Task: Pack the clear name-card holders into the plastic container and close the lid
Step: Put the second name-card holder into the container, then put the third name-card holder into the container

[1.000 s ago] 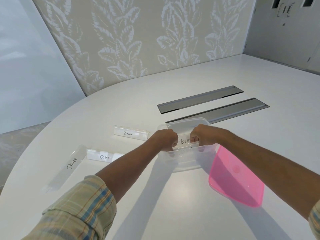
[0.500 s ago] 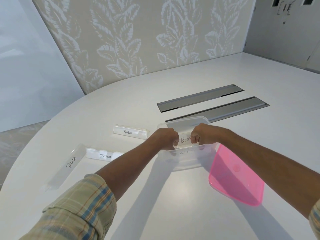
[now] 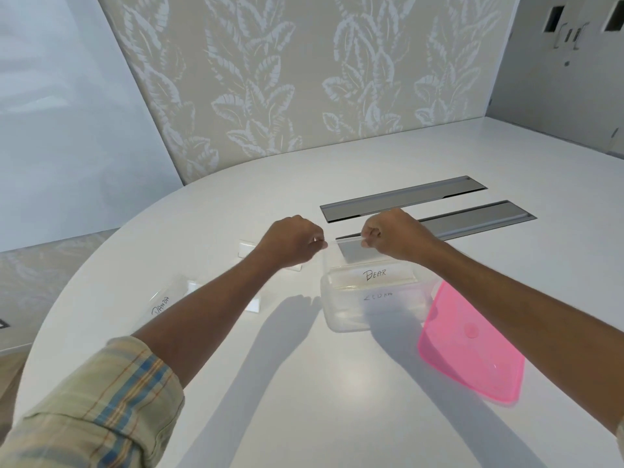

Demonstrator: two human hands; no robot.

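Head view: both my hands hover above the far rim of the clear plastic container (image 3: 341, 319) on the white table (image 3: 304, 383). My left hand (image 3: 292, 243) is curled, pinching nothing I can make out; my right hand (image 3: 393, 236) is closed, whether on something I cannot tell. Inside the container lie name-card holders marked BEAR (image 3: 374, 275) and ZEBRA (image 3: 378, 295). Its pink lid (image 3: 469, 346) rests just right of it. The PANDA holder (image 3: 160, 305) lies at left.

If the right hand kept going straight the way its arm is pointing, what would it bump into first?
The right hand points away and leftward over the container. Its grip looks empty. The left hand is probably first, though depth is unclear; otherwise bare table.
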